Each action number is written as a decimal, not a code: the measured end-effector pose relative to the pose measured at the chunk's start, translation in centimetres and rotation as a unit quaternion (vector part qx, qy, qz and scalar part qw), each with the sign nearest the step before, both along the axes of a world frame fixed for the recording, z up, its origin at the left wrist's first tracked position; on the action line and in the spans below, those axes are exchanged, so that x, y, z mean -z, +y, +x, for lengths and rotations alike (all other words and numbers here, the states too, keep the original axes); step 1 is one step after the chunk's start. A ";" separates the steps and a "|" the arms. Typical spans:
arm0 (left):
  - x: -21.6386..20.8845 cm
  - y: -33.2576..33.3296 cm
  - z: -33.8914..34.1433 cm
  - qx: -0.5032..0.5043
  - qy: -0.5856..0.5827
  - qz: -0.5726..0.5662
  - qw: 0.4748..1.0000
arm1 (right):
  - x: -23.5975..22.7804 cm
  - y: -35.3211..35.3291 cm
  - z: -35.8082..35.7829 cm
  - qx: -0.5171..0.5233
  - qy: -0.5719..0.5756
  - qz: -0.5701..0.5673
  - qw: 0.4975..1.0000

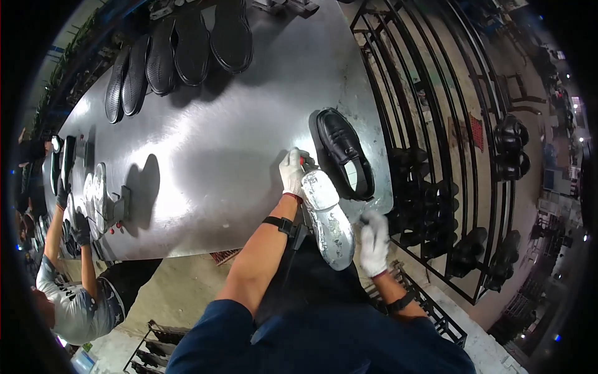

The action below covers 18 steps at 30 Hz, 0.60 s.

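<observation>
So, left hand [291, 171] in a white knit-looking glove, dark red cuff, at the heel end of a sole-shaped silver form [333, 227]. Small red part [302, 161] right by those fingers; whether they're clamped on it or just resting, cannot tell. Form is shiny metallic, crinkled on the squarish heel pad, patchy and scuffed along the long rounded forepart; it sits at the near edge of the counter [249, 131], forepart pointing toward the wearer. Right hand [374, 243], same glove type, motion-blurred, just beside the form's forepart; cannot tell if its fingers are apart or together. Black shoe [339, 142], smooth glossy upper, rounded toe, pale insole, lies on the counter beyond the form. Counter is smooth grey metal, hazy reflections, rounded corner. Far side: row of matte black textured soles [192, 50]. Right: black tubular rack [430, 100] with dark shoes. Left: co-worker's dark-gloved hand [81, 230] near more silver forms [98, 196].
</observation>
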<state>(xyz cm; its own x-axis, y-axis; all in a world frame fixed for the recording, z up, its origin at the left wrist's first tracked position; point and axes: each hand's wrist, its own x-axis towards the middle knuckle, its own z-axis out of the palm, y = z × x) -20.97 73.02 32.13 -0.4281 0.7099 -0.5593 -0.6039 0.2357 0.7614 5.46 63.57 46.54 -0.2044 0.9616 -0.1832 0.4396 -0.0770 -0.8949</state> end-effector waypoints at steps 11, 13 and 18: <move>-12.1 -5.1 0.5 -0.059 -0.154 0.036 0.986 | 0.0 7.2 -9.1 -0.209 -0.093 0.115 0.967; -11.5 -3.9 -3.9 -0.174 -0.157 0.074 0.969 | -1.9 11.0 -15.4 -0.255 -0.100 0.066 0.959; -9.6 -7.6 -16.4 -0.357 -0.071 0.137 0.921 | 0.8 17.0 -28.3 -0.247 -0.146 0.147 0.946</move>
<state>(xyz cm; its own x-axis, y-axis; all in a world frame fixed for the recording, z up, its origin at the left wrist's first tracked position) -37.36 65.41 41.77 -0.7775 0.3978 -0.4870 -0.6279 -0.4496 0.6352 -22.89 80.54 45.76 -0.6250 0.7795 -0.0408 0.5890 0.4367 -0.6799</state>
